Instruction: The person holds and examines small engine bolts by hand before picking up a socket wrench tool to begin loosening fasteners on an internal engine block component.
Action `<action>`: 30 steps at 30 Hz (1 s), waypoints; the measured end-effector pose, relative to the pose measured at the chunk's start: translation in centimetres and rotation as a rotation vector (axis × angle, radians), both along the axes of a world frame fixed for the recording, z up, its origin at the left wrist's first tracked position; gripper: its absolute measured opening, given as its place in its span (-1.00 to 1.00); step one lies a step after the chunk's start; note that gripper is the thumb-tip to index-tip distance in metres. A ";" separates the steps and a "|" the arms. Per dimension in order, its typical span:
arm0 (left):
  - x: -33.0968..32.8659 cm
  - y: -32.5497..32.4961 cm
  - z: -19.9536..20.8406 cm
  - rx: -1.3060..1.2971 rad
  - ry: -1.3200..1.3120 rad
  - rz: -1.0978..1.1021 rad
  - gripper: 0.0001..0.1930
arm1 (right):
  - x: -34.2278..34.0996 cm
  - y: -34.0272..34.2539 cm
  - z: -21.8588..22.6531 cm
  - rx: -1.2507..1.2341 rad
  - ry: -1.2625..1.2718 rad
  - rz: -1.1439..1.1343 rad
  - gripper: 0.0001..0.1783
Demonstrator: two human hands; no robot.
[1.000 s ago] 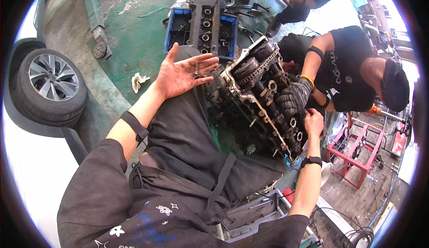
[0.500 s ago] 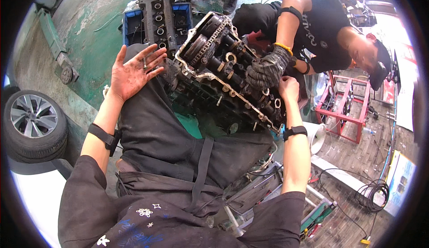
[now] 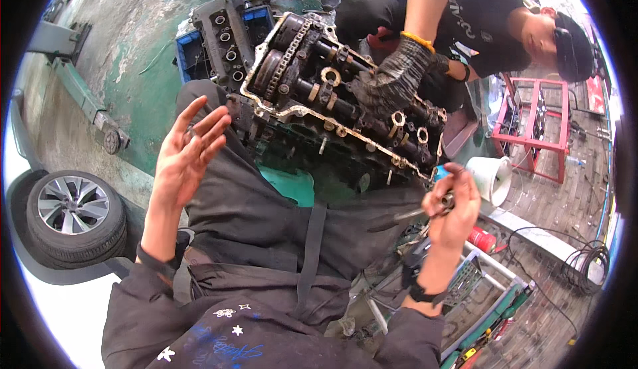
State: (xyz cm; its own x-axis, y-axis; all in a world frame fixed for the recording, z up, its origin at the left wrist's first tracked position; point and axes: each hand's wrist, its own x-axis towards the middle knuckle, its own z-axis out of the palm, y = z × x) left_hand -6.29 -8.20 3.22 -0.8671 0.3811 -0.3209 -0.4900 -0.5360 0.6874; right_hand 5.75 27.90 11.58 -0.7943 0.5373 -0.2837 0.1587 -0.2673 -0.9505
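My left hand (image 3: 183,156) is raised left of the engine, its fingers stretched apart. A small metallic glint shows between those fingers, too small to name for certain. Held in my curled right hand (image 3: 457,213) is a metal tool with a round, socket-like end (image 3: 447,201); a blurred, slim shaft points left from it. In front of me rests a dark, oily engine cylinder head (image 3: 332,113) with a timing chain (image 3: 290,60) at its left end and camshafts along its top. A co-worker's gloved hand (image 3: 392,83) presses on its far side.
A valve cover (image 3: 222,36) lies across a blue crate (image 3: 189,56) at the far left. Wheels (image 3: 74,213) are stacked on the left. To the right are a white bucket (image 3: 490,179), a red metal frame (image 3: 535,123) and a coiled black cable (image 3: 588,262). The co-worker leans in opposite.
My right hand has pulled back from the engine toward me and now shows the metal tool. My left hand has dropped nearer to me and turned. The view has shifted slightly.
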 end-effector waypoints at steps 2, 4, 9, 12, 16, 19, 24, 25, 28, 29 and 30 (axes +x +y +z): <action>1.8 0.4 2.8 0.045 -0.016 -0.006 -0.34 | 1.6 -2.7 -0.4 -0.107 0.053 -0.005 -0.62; 4.1 1.6 4.4 0.088 -0.038 0.015 -0.33 | 2.8 -5.0 -0.9 -0.135 0.053 0.023 -0.57; 6.7 5.3 7.1 0.061 -0.267 -0.263 -0.46 | 3.3 -9.3 -2.2 -0.142 0.149 -0.010 -0.50; 7.0 7.6 6.1 -0.008 -0.021 -0.345 -0.50 | 3.1 -9.9 -2.7 -0.221 0.180 0.005 -0.59; 6.9 10.2 7.5 -0.184 0.289 -0.421 -0.44 | 2.5 -10.5 -1.9 -0.113 0.132 0.074 -0.59; 6.8 11.7 7.7 -0.268 0.519 -0.441 -0.38 | 2.6 -10.6 -2.1 0.049 0.219 0.054 -0.57; 5.3 14.6 9.7 0.344 0.123 -0.322 -0.35 | 2.5 -9.4 1.3 -0.046 0.181 -0.017 -0.72; 4.2 15.3 10.6 0.437 0.097 -0.312 -0.39 | 1.7 -9.0 2.2 0.015 0.195 -0.044 -0.79; 4.1 16.0 11.9 0.719 0.013 -0.244 -0.48 | 2.2 -9.2 4.3 0.154 0.181 -0.100 -0.80; 4.3 16.4 12.5 0.790 -0.035 -0.192 -0.49 | 2.1 -9.3 4.8 0.216 0.190 -0.101 -0.79; 4.6 16.5 13.0 0.969 -0.152 -0.145 -0.51 | 1.9 -9.4 5.2 0.322 0.210 -0.108 -0.73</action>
